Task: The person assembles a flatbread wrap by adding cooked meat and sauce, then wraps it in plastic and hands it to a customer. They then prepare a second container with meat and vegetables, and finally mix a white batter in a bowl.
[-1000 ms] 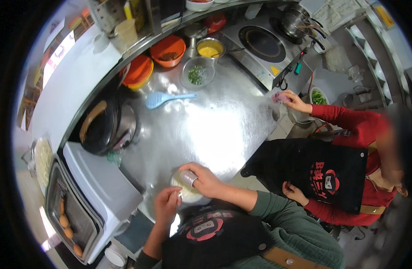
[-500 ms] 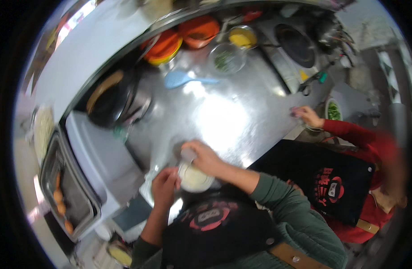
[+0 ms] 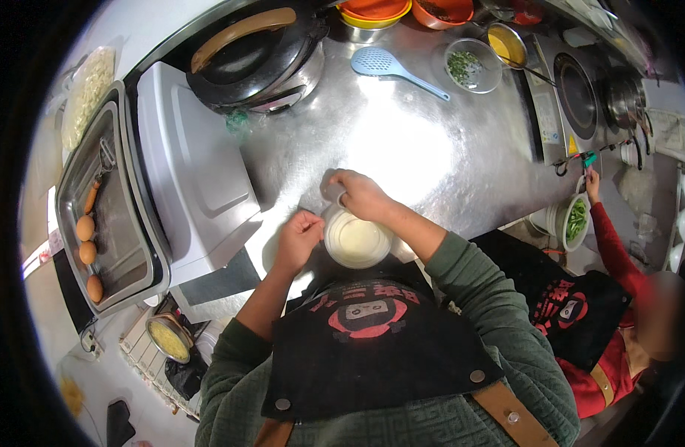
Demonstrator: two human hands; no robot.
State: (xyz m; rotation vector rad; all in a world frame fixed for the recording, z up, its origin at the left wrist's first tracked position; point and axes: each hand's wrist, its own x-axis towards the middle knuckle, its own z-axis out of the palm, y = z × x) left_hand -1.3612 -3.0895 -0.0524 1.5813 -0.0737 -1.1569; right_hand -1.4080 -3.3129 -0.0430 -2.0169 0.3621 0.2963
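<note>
A round, clear bowl [image 3: 357,244] with a pale, creamy content sits at the near edge of the steel counter, right in front of my apron. My left hand [image 3: 301,232] is closed, its fingertips curled against the bowl's left rim; anything inside them is hidden. Over the bowl's far rim reaches my right hand [image 3: 363,197], fingers bent together. A small pale edge shows under those fingers, too little to name.
A pale blue slotted spoon [image 3: 380,62], a bowl of chopped greens [image 3: 473,65] and a black-lidded pot [image 3: 253,56] stand farther back. Left are a grey-white box [image 3: 190,164] and a tray [image 3: 126,257] with eggs. At right, a co-worker's hand [image 3: 593,186] is by a tub of greens [image 3: 575,222].
The view has swung, so the counter's things lie higher and farther right. My hands stay at the bowl. The co-worker's hand has gone from the counter edge to beside the tub of greens.
</note>
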